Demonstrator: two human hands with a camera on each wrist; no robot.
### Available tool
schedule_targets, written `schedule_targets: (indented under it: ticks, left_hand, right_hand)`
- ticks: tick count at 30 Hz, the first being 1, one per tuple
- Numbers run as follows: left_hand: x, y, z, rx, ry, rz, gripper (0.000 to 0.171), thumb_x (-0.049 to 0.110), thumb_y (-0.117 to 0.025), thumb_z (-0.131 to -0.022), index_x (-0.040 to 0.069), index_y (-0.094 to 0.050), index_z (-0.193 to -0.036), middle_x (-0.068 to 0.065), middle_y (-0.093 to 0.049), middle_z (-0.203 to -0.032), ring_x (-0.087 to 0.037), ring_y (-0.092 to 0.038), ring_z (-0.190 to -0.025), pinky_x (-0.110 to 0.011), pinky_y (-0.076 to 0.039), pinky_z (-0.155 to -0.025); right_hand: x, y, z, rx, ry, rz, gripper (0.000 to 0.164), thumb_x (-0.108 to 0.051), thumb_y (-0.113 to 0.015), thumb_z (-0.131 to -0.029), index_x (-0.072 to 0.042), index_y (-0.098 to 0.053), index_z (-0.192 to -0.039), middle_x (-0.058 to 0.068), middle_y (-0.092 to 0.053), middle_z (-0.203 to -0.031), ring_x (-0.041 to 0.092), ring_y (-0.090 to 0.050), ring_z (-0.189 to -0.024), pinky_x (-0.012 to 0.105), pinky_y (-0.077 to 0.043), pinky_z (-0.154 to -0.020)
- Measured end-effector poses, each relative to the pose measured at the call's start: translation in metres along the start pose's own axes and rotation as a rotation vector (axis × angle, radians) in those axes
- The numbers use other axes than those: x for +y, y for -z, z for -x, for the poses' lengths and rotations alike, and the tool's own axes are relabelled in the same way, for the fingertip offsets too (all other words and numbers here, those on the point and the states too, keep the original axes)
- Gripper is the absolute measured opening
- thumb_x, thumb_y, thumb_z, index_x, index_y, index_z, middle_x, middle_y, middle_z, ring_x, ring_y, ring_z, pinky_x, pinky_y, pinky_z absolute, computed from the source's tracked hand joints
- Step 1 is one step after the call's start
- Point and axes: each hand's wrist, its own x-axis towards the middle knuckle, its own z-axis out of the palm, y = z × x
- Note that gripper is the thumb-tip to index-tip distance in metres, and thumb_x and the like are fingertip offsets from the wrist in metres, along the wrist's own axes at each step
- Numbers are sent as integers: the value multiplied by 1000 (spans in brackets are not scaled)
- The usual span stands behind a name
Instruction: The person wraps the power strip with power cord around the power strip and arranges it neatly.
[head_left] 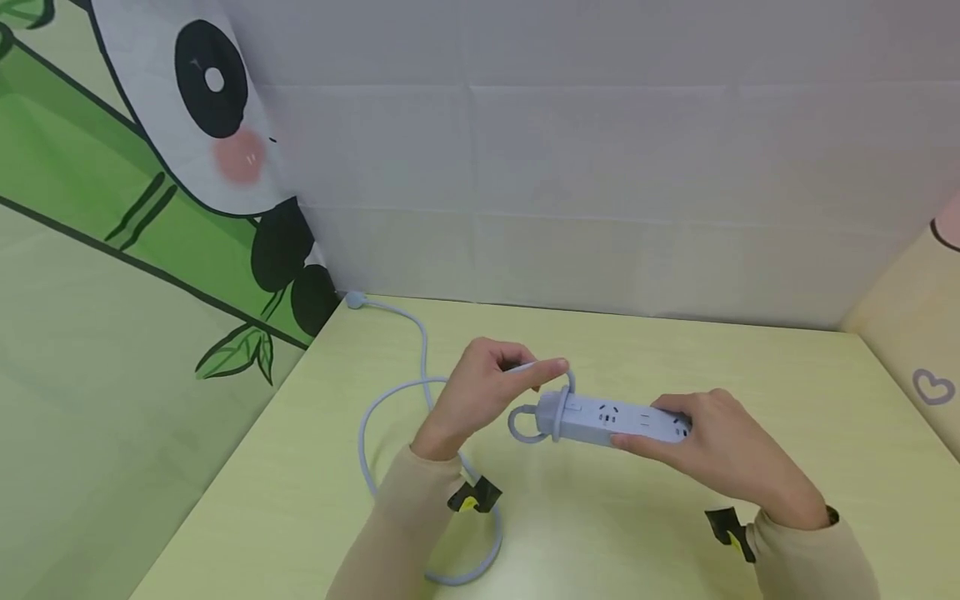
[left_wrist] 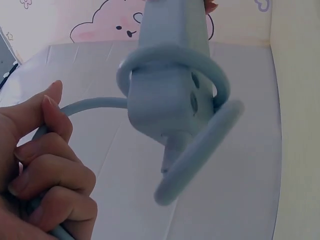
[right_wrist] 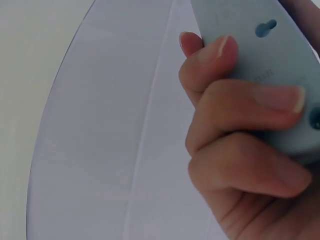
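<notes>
On the underside of the power strip I see faint lettering, too dim to read. My right hand reaches in from the lower right of the head frame, its fingers wrapped around the strip's right end. My left hand, to its left, has fingers curled around the cord. The strip, pale blue-grey with dark socket slots, is held right of centre in the lower half, above the tabletop; the cord loops around its left end and trails to a plug left of centre
</notes>
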Motion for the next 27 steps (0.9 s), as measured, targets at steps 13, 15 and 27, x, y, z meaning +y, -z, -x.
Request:
schedule_targets:
  ticks: [13,15,27]
  left_hand:
    - [9,-12,4,-113,-75,-2,37,39,-65,-99,12,-69,-74,3,-39,-60,-15,-30,-59,-24,-24,-55]
    - [9,-13,4,-144,-93,9,36,36,-62,-101,12,-69,-75,2,-33,-60,-16,-27,-58,-25,-21,-53]
    - [6,-11,-1,-333,-95,166,33,33,-54,-106,8,-74,-96,-5,-42,-62,-17,-30,-56,-23,-25,-53]
  right_hand:
    - [3,0,-4,192,-87,15,46,-58,-75,-86,-13,-73,-97,-4,-64,-70,10,-52,-57,25,-37,-49]
    - [4,-1,-4,255,-65,20,42,-55,-77,-85,-14,-73,-94,-4,-62,-67,9,-50,-55,25,-37,-48]
    - [3,-3,-8,554,-13,-75,39,-35,-90,-76,-6,-77,-98,9,-73,-77,4,-54,-56,21,-38,-47]
